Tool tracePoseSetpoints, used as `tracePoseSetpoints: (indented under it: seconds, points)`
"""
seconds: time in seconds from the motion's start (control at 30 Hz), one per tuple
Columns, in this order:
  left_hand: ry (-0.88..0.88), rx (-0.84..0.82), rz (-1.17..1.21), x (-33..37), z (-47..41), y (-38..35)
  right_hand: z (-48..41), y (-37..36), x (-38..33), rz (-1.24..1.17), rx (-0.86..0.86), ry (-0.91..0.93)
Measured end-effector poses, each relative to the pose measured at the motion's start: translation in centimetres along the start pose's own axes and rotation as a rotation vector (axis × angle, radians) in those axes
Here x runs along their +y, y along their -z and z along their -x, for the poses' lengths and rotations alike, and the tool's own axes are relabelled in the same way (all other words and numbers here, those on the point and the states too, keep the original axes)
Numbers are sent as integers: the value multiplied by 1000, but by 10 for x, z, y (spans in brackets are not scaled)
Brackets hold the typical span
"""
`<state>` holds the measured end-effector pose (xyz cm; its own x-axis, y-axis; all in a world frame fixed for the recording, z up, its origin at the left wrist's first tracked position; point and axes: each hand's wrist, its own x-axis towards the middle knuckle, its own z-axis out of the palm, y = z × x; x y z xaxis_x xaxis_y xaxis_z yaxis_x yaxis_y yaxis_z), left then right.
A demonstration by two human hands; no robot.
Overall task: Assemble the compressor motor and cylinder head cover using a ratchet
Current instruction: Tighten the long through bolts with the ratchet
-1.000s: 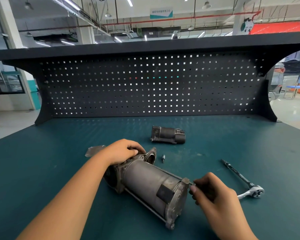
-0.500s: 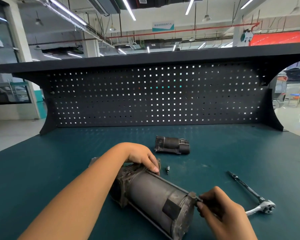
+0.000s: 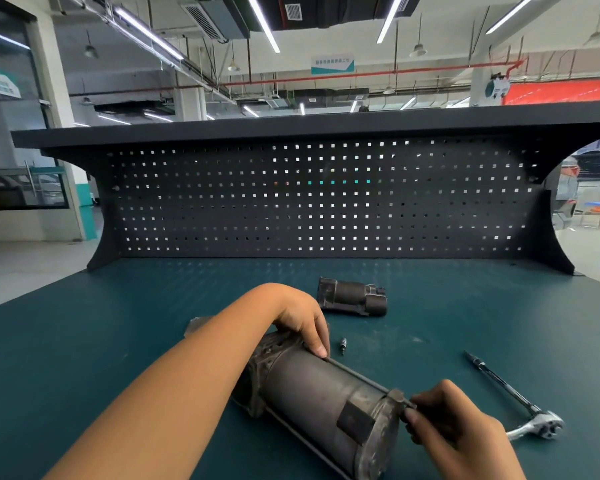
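The motor (image 3: 319,400) lies on its side on the green bench (image 3: 84,358), in the near middle. Its long axis runs from far left to near right, and the round end cap faces the near right. A long bolt (image 3: 357,375) runs along its upper side, parallel to that axis, into a lug on the end cap.

The motor's far end is mostly covered by the left hand (image 3: 302,320) and its forearm. The bottom edge of the frame cuts off the lowest part of the end cap. The bolt's head is hidden under the right hand's fingertips, so how far it is seated cannot be told.

The left hand grips the motor's far end from above, fingers curled over the housing and touching the bolt. The right hand (image 3: 454,424) is at the near end, just right of the cap, and pinches the bolt's end at the lug.

A small screw (image 3: 342,345) lies just beyond the motor. A dark casting (image 3: 352,296) lies farther back. A flat plate (image 3: 196,323) shows partly behind the left forearm. The ratchet (image 3: 520,403) lies to the right, untouched, with its head nearest. A pegboard (image 3: 291,202) stands at the back.
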<state>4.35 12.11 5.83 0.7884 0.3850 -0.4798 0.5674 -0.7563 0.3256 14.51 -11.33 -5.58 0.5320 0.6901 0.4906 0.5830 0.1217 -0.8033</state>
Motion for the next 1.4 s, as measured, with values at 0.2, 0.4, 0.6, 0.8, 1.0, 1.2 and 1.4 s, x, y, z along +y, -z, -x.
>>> tracePoseSetpoints:
  seconds: [0.2,0.4,0.6,0.8,1.0,1.2,1.4]
  points:
    - [15,32,34,-4,2,0,-3,-5,7,-47,-1,-13]
    - [12,57,52,-5,0,-1,-4,-5,13,-83,-5,-60]
    - [-4,70,76,-7,1,0,-5,-4,11,-62,-20,-61]
    - [-6,85,65,-10,1,-1,-5,-4,7,-92,-20,-86]
    - [-1,111,62,-11,3,-1,-7,-4,4,-129,-31,-92]
    - [-11,133,77,-12,5,-6,-6,-5,7,-151,-36,-112]
    - [-38,99,102,-12,9,-9,-8,-7,6,-24,-63,-56]
